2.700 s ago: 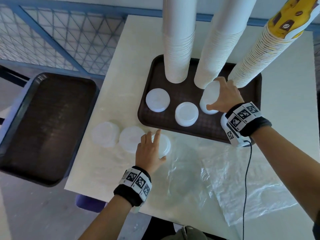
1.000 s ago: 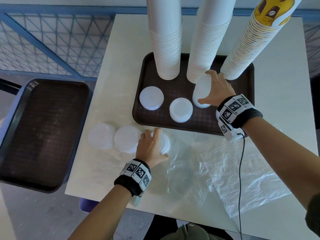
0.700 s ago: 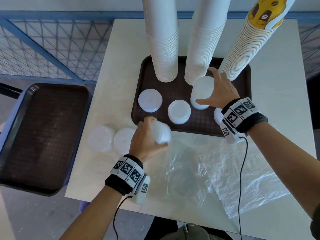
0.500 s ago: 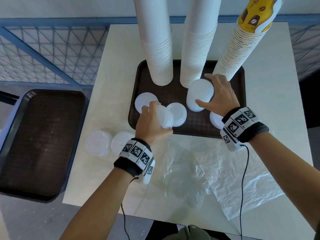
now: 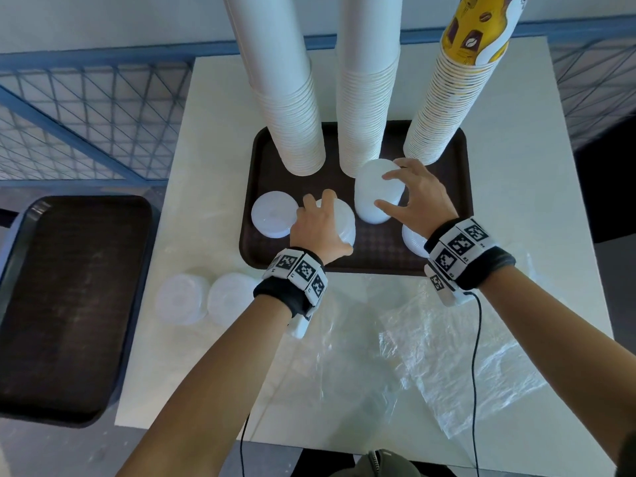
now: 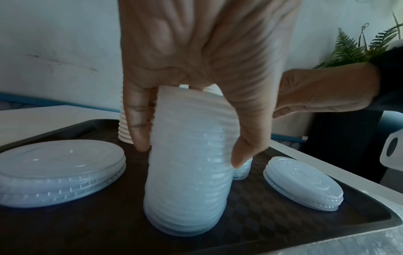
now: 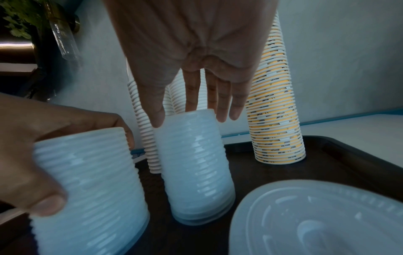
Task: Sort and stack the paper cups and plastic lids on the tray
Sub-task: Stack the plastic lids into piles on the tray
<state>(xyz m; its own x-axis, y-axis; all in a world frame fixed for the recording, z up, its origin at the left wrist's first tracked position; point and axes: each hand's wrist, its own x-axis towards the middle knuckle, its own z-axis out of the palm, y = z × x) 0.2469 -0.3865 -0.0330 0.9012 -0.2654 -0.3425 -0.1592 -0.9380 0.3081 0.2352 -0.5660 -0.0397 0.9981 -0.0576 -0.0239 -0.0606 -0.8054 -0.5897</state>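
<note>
Left hand (image 5: 318, 228) gripped translucent plastic lid stack (image 6: 187, 172), seating it on brown tray (image 5: 375, 251); right hand (image 5: 418, 197), fingers spread, steadied taller lid stack (image 5: 377, 191).

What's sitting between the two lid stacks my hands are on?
Nothing: only bare brown tray separates the left hand's stack from the right hand's stack, clearest in the right wrist view.

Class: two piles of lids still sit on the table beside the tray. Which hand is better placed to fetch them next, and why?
Probably the left hand. The two lid piles lie beside its wrist, off the tray. The right hand is across the tray, over a tall lid stack.
</note>
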